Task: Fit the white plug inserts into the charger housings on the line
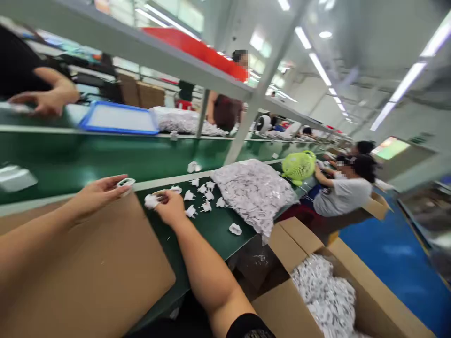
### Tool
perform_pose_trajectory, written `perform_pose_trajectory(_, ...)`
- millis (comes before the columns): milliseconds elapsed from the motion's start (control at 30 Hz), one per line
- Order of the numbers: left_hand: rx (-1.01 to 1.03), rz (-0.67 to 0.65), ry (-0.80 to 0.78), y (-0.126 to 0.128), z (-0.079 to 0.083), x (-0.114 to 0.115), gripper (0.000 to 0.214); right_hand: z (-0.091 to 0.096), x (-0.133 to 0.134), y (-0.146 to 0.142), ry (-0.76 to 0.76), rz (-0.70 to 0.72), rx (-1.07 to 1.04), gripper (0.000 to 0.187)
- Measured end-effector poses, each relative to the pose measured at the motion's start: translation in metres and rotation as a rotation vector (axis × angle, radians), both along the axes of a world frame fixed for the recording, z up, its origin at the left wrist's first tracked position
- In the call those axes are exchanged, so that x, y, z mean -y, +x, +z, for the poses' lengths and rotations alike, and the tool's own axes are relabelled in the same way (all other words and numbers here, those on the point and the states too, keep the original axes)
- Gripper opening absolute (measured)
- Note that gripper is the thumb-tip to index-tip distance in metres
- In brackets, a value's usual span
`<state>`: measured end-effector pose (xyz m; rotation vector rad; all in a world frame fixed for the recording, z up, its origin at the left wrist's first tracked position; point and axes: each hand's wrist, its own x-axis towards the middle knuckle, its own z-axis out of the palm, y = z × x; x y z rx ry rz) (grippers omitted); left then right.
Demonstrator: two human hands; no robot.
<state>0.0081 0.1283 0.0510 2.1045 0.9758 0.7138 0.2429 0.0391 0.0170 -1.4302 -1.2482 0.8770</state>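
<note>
My left hand [100,191] pinches a small white oval plastic shell [126,182] between thumb and fingertips, above a brown cardboard sheet [105,263]. To its right, my right hand [172,207] is closed on a white plug part [151,201] over the green work surface; its exact shape is blurred. Loose white plugs with pins [190,211] lie scattered just right of that hand. A single white oval part [235,229] rests farther right, near the table edge. Beyond the plugs sits a clear plastic bag full of white parts [253,192].
At lower right stands an open carton [282,310] holding bagged white parts [327,295]. A green conveyor strip [123,155] runs across. Past it are a blue-rimmed tray [120,119] and a co-worker's hand [45,101]. A yellow-green fan [299,166] stands near a seated person [347,192].
</note>
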Motion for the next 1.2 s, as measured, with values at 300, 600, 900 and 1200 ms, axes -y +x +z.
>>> perform_pose_trajectory(300, 0.209, -0.209, -0.513, -0.047, -0.027, 0.097, 0.073, 0.007, 0.027, -0.019, -0.13, 0.228, -0.357, 0.049)
perform_pose_trajectory(600, 0.11, -0.261, -0.302, -0.048, -0.041, 0.092, 0.066, 0.009, 0.037, -0.032, -0.235, 0.244, -0.382, 0.048)
perform_pose_trajectory(900, 0.185, -0.016, -0.209, -0.038, -0.057, 0.103, 0.054, 0.017, 0.048, -0.042, -0.171, 0.147, -0.353, 0.048)
perform_pose_trajectory(1200, 0.192, 0.001, -0.185, -0.039, -0.061, 0.102, 0.048, 0.011, 0.059, -0.038, 0.274, 0.182, 0.372, 0.024)
